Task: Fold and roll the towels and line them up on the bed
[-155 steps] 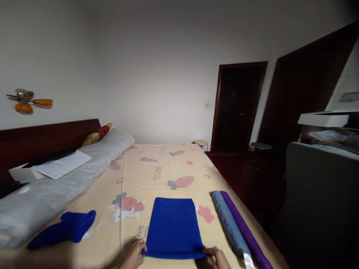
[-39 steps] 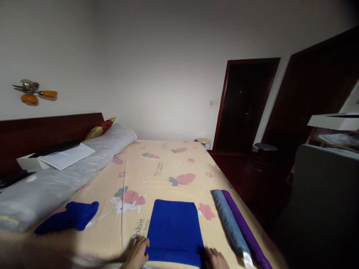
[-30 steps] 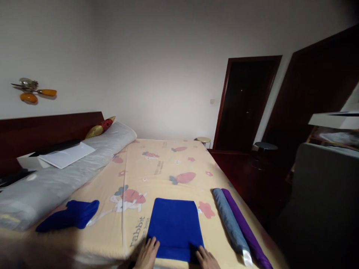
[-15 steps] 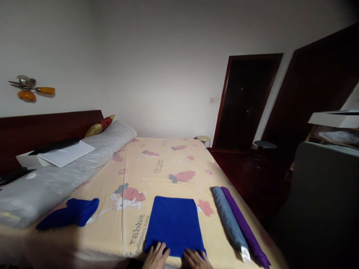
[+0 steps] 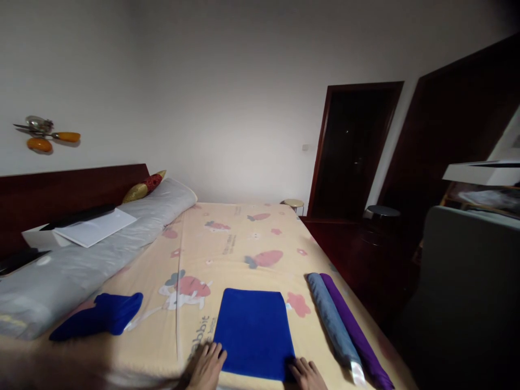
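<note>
At far left, saw a wall lamp (image 5: pixel 39 144) with orange shades above a dark headboard (image 5: pixel 60 192). On the pale bed (image 5: pixel 235 276), printed with carrots and flowers, noted a crumpled blue cloth (image 5: pixel 101 314) well apart from the hands, close to a long grey roll (image 5: pixel 89 273). On that roll, saw a flat white board (image 5: pixel 97 226) and, farther back, a red and gold cushion (image 5: pixel 145 187). Found the left hand (image 5: pixel 206 367) at the near left corner of a flat blue cloth (image 5: pixel 255 333), palm down, fingers loosely bent and touching the edge. Could not tell pinching from mere resting in that grip, with the underside of the hand hidden. Saw the flat blue cloth lying smooth on the bed, between both hands. Found the right hand (image 5: pixel 307 374) at the near right corner, fingers bent over the edge. Could not tell pinching from resting in this grip either. Past the bed's far end, spotted a pale stool (image 5: pixel 293 203). To the right of the right hand, saw a grey-blue roll (image 5: pixel 333 319) with a white tag (image 5: pixel 357 374), lying alongside a purple roll (image 5: pixel 352 327). Farther right, made out a dark door (image 5: pixel 357 151), a dark stool (image 5: pixel 382 210), and a white box (image 5: pixel 471 173) above a grey panel (image 5: pixel 467 281).
</note>
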Available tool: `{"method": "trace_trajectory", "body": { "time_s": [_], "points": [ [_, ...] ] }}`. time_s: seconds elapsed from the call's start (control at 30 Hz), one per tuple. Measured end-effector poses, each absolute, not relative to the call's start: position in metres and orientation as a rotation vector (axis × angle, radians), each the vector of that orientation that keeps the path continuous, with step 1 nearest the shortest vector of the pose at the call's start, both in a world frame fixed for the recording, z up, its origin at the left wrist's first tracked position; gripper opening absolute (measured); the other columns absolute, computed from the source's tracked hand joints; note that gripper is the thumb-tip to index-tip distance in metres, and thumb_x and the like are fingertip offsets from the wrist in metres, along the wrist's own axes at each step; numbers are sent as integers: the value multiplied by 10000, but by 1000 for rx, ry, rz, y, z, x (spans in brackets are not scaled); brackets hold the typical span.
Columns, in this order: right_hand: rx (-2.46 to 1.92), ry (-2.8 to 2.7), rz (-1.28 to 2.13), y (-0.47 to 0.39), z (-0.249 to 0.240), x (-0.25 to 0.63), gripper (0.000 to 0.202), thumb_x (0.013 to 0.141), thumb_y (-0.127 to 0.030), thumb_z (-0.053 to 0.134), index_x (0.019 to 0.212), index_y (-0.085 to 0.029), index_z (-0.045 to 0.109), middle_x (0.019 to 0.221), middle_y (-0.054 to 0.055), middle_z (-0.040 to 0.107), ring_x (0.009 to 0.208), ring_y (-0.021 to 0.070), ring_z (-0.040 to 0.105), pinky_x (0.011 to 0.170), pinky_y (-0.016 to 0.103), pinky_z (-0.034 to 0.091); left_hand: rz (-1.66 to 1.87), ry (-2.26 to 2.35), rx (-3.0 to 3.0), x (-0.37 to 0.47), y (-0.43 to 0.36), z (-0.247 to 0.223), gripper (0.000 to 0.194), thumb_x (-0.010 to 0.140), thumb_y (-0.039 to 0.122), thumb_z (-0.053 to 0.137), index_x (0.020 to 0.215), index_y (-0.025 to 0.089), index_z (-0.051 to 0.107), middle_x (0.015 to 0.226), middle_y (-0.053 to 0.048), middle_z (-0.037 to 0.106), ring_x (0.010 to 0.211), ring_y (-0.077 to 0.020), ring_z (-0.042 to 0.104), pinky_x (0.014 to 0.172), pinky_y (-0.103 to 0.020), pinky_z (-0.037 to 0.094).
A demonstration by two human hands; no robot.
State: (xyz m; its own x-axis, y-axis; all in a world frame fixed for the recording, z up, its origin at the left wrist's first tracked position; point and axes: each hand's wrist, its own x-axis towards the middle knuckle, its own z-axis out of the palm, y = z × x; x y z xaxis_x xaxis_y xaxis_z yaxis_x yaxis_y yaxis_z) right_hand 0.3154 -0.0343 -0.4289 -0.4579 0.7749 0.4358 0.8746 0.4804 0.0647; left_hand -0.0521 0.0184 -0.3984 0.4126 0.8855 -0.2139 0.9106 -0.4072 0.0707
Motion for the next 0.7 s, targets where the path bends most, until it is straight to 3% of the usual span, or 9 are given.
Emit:
{"method": "trace_trajectory", "body": {
  "time_s": [0.13,0.37,0.53,0.7],
  "points": [
    [-1413,-2370,-429,-31,-429,316,187,798,-240,557,959,-258,649,984,41,679,857,223,556,755,331,350,-106,1617,2511,-51,21,-393,601,745,26,343,1289,192,538,1356,-98,568,1304,-240,444,1143,-483,239],
    [-1636,-2328,-202,-28,-430,308,128,767,-195,543,823,-239,649,908,40,676,851,224,561,779,346,336,-52,1631,2357,-47,13,-348,457,730,89,387,1097,232,619,1205,-38,629,1196,-188,502,1131,-374,211],
    [-1779,-2278,93,-30,-426,309,241,732,-220,519,915,-251,672,1049,62,685,956,260,579,852,396,369,-102,1696,2262,-45,9,-340,373,712,155,454,1026,258,626,1134,-12,661,1147,-187,525,1058,-323,297],
    [-1775,-2319,150,-31,-434,316,358,753,-208,483,1062,-250,658,1146,81,683,1011,275,593,862,414,403,-154,1777,2198,-47,9,-348,341,746,227,449,1023,256,647,1093,-42,685,1115,-222,556,993,-351,370]
  ]
}}
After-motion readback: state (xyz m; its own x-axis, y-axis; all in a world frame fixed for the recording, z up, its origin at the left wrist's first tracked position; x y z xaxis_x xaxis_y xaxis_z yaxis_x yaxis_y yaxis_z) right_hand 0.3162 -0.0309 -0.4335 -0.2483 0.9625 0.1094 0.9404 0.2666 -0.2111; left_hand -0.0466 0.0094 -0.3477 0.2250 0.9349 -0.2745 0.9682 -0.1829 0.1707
